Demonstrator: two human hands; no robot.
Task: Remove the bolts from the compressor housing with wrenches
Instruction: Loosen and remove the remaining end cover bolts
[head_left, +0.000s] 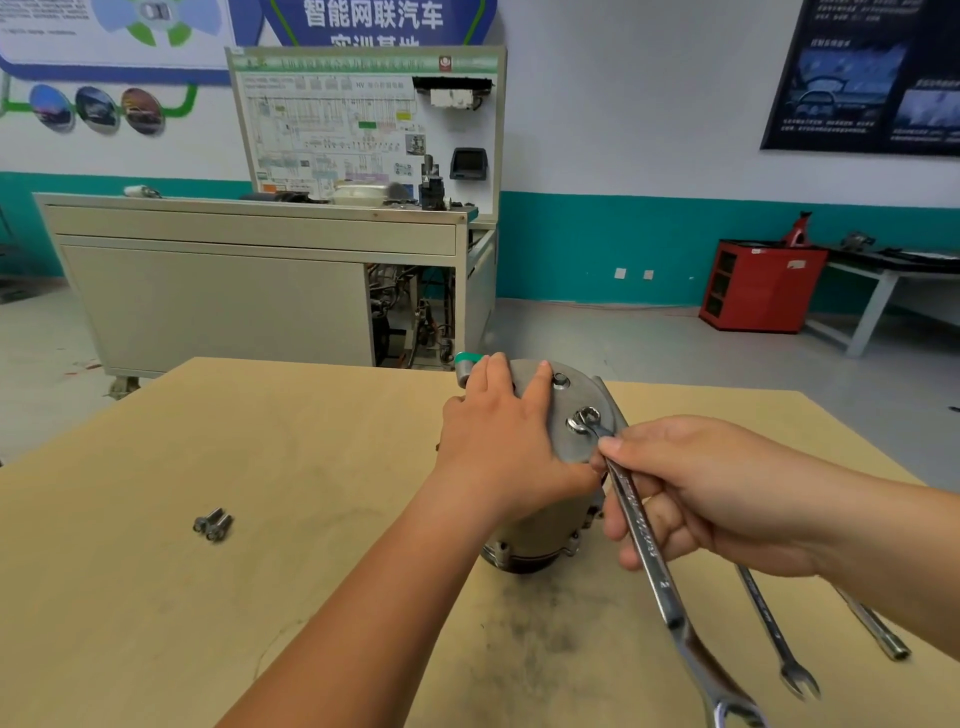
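The grey compressor housing (576, 415) stands upright on the wooden table (260, 519). My left hand (498, 441) lies across its flat top, fingers straight, pressing it down. My right hand (691, 493) grips a long combination wrench (644, 540). The wrench's ring end sits over a bolt (583, 419) on the top plate. Another bolt (560, 382) shows farther back on the plate. Two removed bolts (213, 524) lie together on the table to the left.
A slimmer open-end wrench (774, 629) and a socket-type rod tool (878, 631) lie on the table under my right forearm. A dark smudge marks the wood in front of the housing. Beyond the table stand a grey training bench (249, 280) and a red cabinet (758, 286).
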